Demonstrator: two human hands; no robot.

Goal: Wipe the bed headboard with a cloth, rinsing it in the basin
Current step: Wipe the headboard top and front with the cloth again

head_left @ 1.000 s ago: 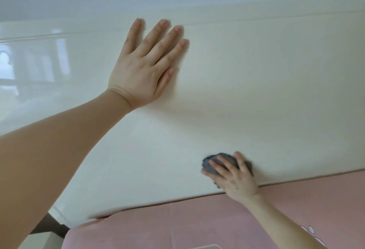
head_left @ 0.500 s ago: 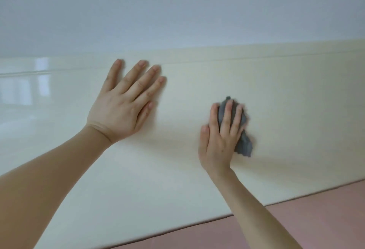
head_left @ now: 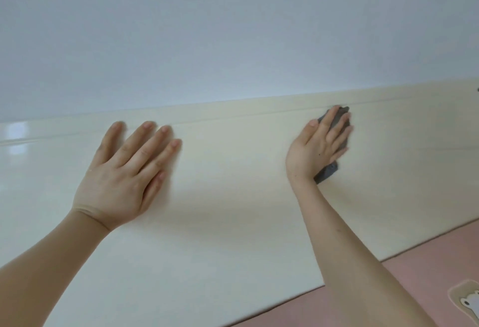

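There, grey cloth [head_left: 327,173] flat on the headboard [head_left: 233,197] under the right hand [head_left: 311,153], fingers [head_left: 329,119] straight and uncurled.

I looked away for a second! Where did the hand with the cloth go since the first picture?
The right hand slid the cloth up the headboard, from low by the bedding to near its top edge, still pressing it flat. The left hand stayed spread flat on the headboard.
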